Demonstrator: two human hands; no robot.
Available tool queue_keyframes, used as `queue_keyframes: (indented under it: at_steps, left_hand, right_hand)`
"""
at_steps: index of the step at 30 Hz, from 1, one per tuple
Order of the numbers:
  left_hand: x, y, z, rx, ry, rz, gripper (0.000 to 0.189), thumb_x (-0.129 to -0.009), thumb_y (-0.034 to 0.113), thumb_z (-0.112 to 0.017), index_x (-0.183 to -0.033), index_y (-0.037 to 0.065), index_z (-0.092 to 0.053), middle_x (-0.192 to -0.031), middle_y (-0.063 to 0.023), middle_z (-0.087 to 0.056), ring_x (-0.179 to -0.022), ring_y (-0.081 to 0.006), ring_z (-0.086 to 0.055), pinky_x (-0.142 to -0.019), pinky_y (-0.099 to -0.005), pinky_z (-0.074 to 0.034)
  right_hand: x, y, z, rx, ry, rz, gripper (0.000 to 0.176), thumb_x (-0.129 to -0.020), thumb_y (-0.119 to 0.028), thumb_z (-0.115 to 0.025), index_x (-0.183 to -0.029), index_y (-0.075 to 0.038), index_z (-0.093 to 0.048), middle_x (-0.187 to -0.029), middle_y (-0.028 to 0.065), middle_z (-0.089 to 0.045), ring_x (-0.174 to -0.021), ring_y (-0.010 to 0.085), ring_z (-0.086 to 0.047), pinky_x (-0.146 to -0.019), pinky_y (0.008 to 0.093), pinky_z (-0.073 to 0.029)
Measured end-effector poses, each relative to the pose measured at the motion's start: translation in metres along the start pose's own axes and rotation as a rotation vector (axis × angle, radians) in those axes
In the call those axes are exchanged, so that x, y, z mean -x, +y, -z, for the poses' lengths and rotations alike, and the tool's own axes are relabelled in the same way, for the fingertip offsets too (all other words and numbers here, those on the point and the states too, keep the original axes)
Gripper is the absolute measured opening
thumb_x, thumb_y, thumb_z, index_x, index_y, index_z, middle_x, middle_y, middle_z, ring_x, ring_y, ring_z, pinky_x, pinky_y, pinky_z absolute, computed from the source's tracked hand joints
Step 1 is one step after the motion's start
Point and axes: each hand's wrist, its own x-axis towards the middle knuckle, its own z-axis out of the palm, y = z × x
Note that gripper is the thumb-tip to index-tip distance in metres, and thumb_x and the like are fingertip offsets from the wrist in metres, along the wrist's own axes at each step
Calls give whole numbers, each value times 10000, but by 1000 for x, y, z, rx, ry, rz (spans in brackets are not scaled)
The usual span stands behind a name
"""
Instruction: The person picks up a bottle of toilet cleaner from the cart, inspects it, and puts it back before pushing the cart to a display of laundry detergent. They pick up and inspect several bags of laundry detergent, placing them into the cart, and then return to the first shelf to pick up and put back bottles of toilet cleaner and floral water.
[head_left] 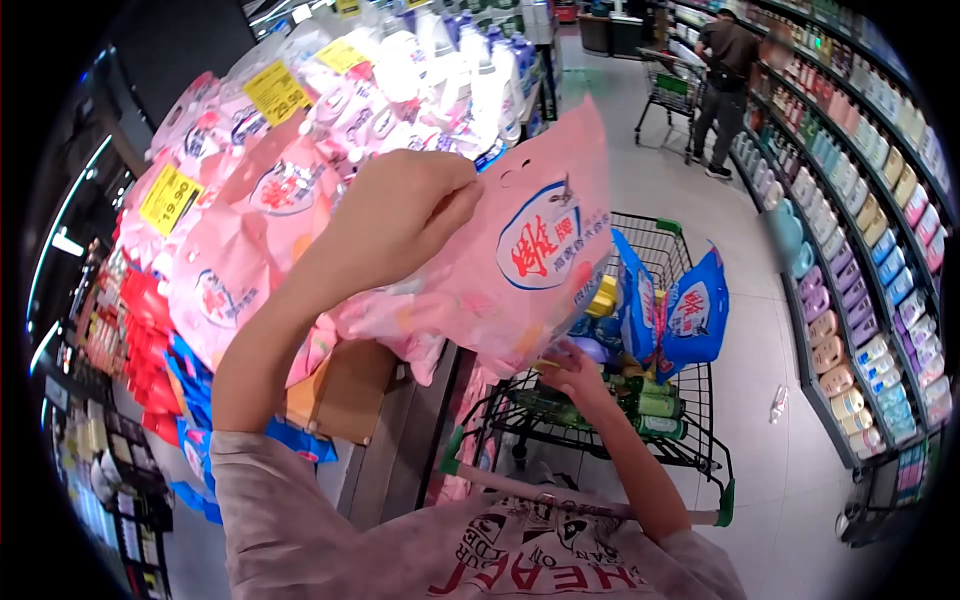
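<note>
My left hand [415,210] is closed in a fist on the upper edge of a pink laundry detergent bag [545,235] and holds it up, tilted, between the display and the cart. My right hand [578,375] is at the lower edge of the same bag, its fingertips partly hidden against the plastic. Beneath it is the shopping cart [705,420], holding a blue detergent bag [690,310], several green bottles [650,405] and a yellow item [603,297].
At left, a display is piled with more pink bags [225,290], yellow price tags [278,92] and white bottles [490,90]. Bottle shelves [850,250] line the right side. A person [722,90] stands by another cart [670,90] up the aisle. A small item [778,404] lies on the floor.
</note>
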Motion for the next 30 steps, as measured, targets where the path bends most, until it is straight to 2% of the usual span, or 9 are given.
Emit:
queue_keyframes:
  at_steps: [2,5,13,15,16,17,19,27,30]
  left_hand:
    - [26,10,29,-30,-48,8,208,-874,105,-542,-740,-31,-460,-646,-171,-417,-585,-340,-448,-545,-402,-344]
    - [71,15,53,-103,-138,129,182,-868,83,-553,-748,-28,-472,-653,-166,-424,-590,-338,-454,-544,-390,-349]
    - [188,47,77,-345,-109,666,200,-847,106,-589,-723,-15,-489,-673,-184,-501,-628,-382,-537,-534,-432,-385]
    - [204,55,82,-377,-71,754,197,-850,99,-586,-725,-18,-490,-679,-187,-502,-628,-382,-534,-533,-423,-382]
    - [210,57,84,-401,-20,855,193,-853,93,-583,-728,-21,-491,-685,-190,-503,-629,-382,-532,-531,-415,-379]
    - [214,56,86,-404,-22,854,193,-853,93,-583,-728,-21,-491,-685,-190,-503,-629,-382,-532,-531,-415,-379]
    - [222,53,86,-451,6,914,177,-861,94,-573,-753,-24,-497,-707,-196,-514,-636,-384,-530,-537,-404,-382]
    - [267,16,63,-495,55,982,195,-880,123,-548,-762,-26,-506,-721,-197,-538,-656,-389,-544,-556,-420,-393]
    - [277,3,51,-490,0,1067,209,-890,140,-543,-761,-21,-507,-724,-194,-541,-663,-396,-544,-560,-425,-397]
  right_hand:
    - [-9,-4,-31,-749,-153,-176,467,-875,-68,-580,-1320,-100,-441,-1214,77,-562,-1047,235,-596,-828,411,-530]
    - [17,-4,-78,-1011,-210,-406,428,-880,-19,-562,-1285,-105,-454,-1188,73,-549,-1050,244,-590,-826,432,-539]
    - [63,-23,-169,-1047,-503,-667,603,-693,165,-536,-1244,-70,-466,-1157,85,-555,-1040,243,-599,-850,391,-527]
    - [44,43,-186,-613,-699,-265,662,-563,202,-449,-1178,-36,-517,-1100,98,-589,-1050,253,-602,-862,366,-513]
    - [41,24,-197,-692,-764,318,631,-511,200,-380,-1090,20,-557,-1040,120,-613,-1045,282,-608,-854,352,-511]
    - [36,22,-208,-695,-765,319,631,-511,200,-380,-1090,20,-557,-1040,120,-613,-1045,282,-608,-854,352,-511]
    - [28,29,-226,-935,-613,-609,596,-483,193,-349,-1018,61,-574,-998,147,-624,-1010,312,-626,-829,362,-520]
    - [29,43,-243,-787,-646,-822,531,-551,214,-410,-1006,16,-599,-985,120,-637,-942,299,-648,-745,385,-532]
    - [22,51,-249,-591,-572,-777,300,-615,130,-489,-848,-24,-599,-953,98,-634,-901,290,-639,-835,465,-500]
